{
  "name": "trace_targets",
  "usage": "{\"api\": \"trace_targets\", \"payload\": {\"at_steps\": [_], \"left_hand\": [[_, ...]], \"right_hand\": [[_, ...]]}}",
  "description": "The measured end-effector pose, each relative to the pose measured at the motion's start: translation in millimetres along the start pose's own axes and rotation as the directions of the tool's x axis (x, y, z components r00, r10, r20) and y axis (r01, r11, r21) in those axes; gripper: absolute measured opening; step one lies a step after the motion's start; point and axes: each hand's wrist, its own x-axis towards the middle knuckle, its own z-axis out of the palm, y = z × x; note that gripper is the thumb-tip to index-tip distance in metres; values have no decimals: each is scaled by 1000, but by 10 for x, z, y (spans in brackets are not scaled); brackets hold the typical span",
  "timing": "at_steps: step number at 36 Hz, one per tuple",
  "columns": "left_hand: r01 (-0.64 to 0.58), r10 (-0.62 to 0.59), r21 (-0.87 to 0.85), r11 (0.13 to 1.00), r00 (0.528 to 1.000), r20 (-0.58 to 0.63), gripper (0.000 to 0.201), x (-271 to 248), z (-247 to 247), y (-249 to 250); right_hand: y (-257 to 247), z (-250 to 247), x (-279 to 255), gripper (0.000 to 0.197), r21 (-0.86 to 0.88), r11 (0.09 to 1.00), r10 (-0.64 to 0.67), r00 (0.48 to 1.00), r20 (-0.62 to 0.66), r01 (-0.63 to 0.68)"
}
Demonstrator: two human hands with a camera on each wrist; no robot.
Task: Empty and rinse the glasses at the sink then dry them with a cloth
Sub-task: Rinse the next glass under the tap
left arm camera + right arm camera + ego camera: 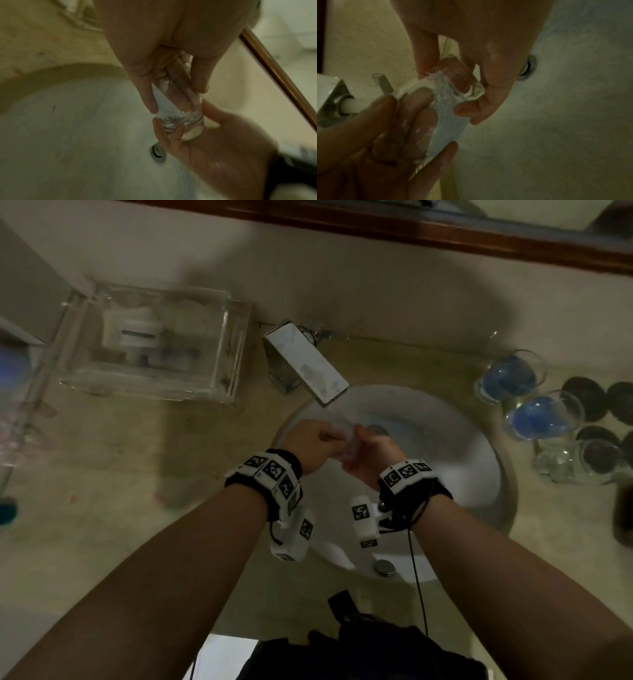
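Note:
A small clear glass (346, 441) is held sideways over the round white sink (479, 474), just below the flat white faucet (308, 368). My left hand (330, 437) grips its open end; in the left wrist view, the left hand (176, 99) has a finger pushed inside the wet glass (181, 121) and others outside. My right hand (359, 448) grips the thick base. In the right wrist view, the right hand (450, 86) pinches the glass (458, 75) at its base, and water and bubbles show inside. Two glasses of blue liquid (510, 374) (544, 414) stand right of the sink.
An empty clear glass (565, 463) and several dark round coasters (582, 398) sit on the counter at the right. A clear acrylic box (154, 344) stands at the left. The drain (376, 429) lies under the hands. A wood-framed mirror edge (445, 234) runs along the back.

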Motion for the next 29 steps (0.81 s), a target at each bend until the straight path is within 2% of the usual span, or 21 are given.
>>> {"api": "trace_targets", "payload": {"at_steps": [1,2,3,4,5,7,9,12,14,16,18,19,22,24,26,29], "left_hand": [[27,-29,-45,999,999,-25,8,12,-1,-19],[48,-51,-79,996,998,-37,2,11,-7,-28],[58,-64,-102,993,997,-48,3,12,-7,-34],[56,-60,-106,993,998,-35,3,11,-10,-40],[41,-42,-96,995,999,-11,6,8,-15,-31],[5,-2,-41,999,998,65,21,-5,-24,-11],[10,-8,-16,1000,993,117,26,-19,-38,15],[43,-37,-71,997,996,84,18,-23,-44,75],[56,-53,-89,994,998,41,27,3,-34,73],[76,-76,-91,993,997,2,29,37,-38,73],[75,-77,-130,989,997,-9,13,38,-37,88],[69,-68,-140,988,998,11,8,46,-29,72],[96,-79,-186,978,992,99,23,8,-9,50],[150,-122,-266,952,985,122,22,26,-9,22],[177,-150,-299,938,982,111,13,65,-4,13],[182,-172,-363,914,983,59,8,103,1,14]], "right_hand": [[6,0,-27,24,24,1000,-16,1000,24,16],[24,-21,-39,36,59,998,-22,999,42,19],[39,-28,-49,56,77,997,-7,999,48,3],[43,-13,-83,66,69,998,-20,997,68,15],[45,-29,-78,64,71,997,-32,995,96,25],[12,4,-131,44,-2,999,-38,994,98,39],[-33,19,-129,30,-17,1000,-24,996,87,26],[-91,39,-74,13,-17,1000,-20,1000,23,20],[-106,57,-39,6,-59,998,-34,999,20,35],[-118,68,-31,12,-46,999,-28,1000,13,29],[-135,49,-40,8,-63,997,-33,999,15,34],[-145,29,-30,14,-82,996,-30,1000,1,30],[-178,31,-13,24,-145,989,-15,999,-45,8],[-193,50,25,16,-200,980,-5,995,-103,-16],[-206,59,49,18,-238,971,7,992,-124,-37],[-226,38,45,14,-177,984,3,998,-61,-14]]}}
